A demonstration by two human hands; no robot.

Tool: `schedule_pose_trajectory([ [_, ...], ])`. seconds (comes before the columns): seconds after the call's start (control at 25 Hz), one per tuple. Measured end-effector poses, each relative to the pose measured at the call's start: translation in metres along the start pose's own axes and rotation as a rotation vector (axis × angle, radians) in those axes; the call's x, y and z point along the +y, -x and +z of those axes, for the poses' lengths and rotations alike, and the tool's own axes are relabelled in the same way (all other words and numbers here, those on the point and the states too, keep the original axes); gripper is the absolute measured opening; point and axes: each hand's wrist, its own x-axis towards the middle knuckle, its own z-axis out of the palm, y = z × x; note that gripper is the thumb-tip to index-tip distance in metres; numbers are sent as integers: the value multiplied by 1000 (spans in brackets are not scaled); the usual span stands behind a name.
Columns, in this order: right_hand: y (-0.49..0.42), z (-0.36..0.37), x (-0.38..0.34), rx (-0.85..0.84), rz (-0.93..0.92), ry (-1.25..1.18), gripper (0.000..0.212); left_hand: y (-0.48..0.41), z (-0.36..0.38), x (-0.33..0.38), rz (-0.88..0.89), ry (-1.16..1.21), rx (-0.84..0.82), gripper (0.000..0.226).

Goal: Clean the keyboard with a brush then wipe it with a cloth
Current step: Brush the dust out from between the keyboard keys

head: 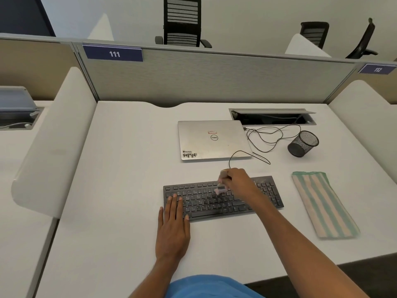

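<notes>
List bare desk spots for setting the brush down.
Widest: desk left of the keyboard and laptop, up to the divider. Also the middle strip between keyboard and near desk edge. Crowded: cables, mesh cup and cloth on the right.

laptop [212, 139] behind keyboard [223, 198], cloth [324, 205] right

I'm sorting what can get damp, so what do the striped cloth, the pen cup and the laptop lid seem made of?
Striped cloth: soft matte fabric, perhaps microfibre, going by its fuzzy surface. Pen cup: black mesh, probably metal wire, since light shows through its grid. Laptop lid: silver with a dull sheen, metal or metal-look plastic, unclear which.
</notes>
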Motion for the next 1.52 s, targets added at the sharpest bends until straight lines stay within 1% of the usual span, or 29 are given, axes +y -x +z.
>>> schedule_pose_trajectory([
  [0.12,6,-23,16,90,103,-17,19,0,0,-1,1,0,3,62],
  [0.2,7,-36,23,155,145,3,14,-1,1,-1,-1,1,4,62],
  [0.28,4,-36,24,208,175,-19,13,-1,1,0,-2,5,4,62],
  [0.32,2,-30,21,209,164,-55,13,-1,1,0,-5,5,4,62],
  [0.4,0,-11,8,160,114,-116,13,-1,0,1,-12,3,-4,62],
  [0.52,0,16,-12,64,50,-72,14,-1,0,0,-9,-4,-5,62],
  [0.6,-1,20,-12,54,41,-66,14,-1,-1,0,-2,-5,-6,62],
  [0.72,6,2,2,119,90,-95,16,-1,-1,0,-1,-12,-5,62],
  [0.84,16,-26,19,205,176,-223,15,-1,0,0,-3,-9,-2,62],
  [0.96,21,-33,15,264,195,-281,16,-1,0,1,-11,-7,-7,62],
  [1.04,21,-18,4,219,149,-248,16,-1,0,1,-13,-9,-9,62],
  [1.16,21,18,-17,75,54,-145,14,-1,-1,1,-6,-8,-4,62],
  [1.24,19,31,-20,35,44,-145,16,-1,-2,0,-6,-14,-10,62],
  [1.36,20,18,-6,64,87,-153,21,-1,-1,-1,-5,-19,-10,62],
  [1.44,21,-1,14,128,138,-125,21,-1,-1,0,-4,-14,-8,62],
  [1.52,21,-18,33,176,199,-182,22,-1,-1,1,-9,-11,-4,62],
])
